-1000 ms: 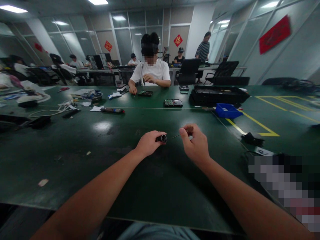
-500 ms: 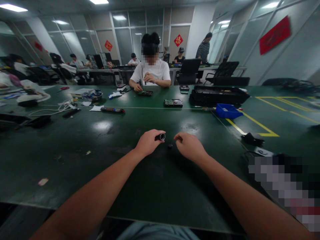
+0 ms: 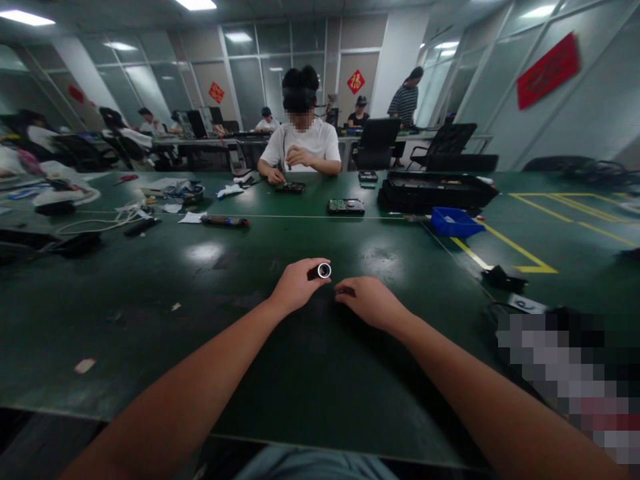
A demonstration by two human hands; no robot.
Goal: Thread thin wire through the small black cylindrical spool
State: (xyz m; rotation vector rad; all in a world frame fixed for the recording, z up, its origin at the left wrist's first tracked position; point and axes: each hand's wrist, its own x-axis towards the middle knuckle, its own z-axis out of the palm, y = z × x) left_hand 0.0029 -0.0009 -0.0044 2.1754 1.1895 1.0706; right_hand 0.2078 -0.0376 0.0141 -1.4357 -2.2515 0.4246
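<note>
My left hand [image 3: 297, 287] wraps round a short black flashlight tube [image 3: 325, 271]. Its round end faces me and shows a bright metal rim with a dark hollow inside. Just right of it and slightly lower, my right hand [image 3: 371, 301] is closed at the fingertips, low over the green table [image 3: 300, 387]. A small black piece [image 3: 344, 291], perhaps a cap, shows only in part at those fingertips. The two hands are close but apart.
Across the table a person in a white shirt [image 3: 326, 140] works on a circuit-board device [image 3: 291, 188]. A hard drive [image 3: 346, 207], a long black tray [image 3: 437, 192] and a blue bin [image 3: 456, 222] stand further back. A dark tool [image 3: 225, 221] lies left.
My right hand has moved left and down onto the small black piece that lay on the table. The flashlight tube has turned slightly, its rim now brighter; my left hand stays in place.
</note>
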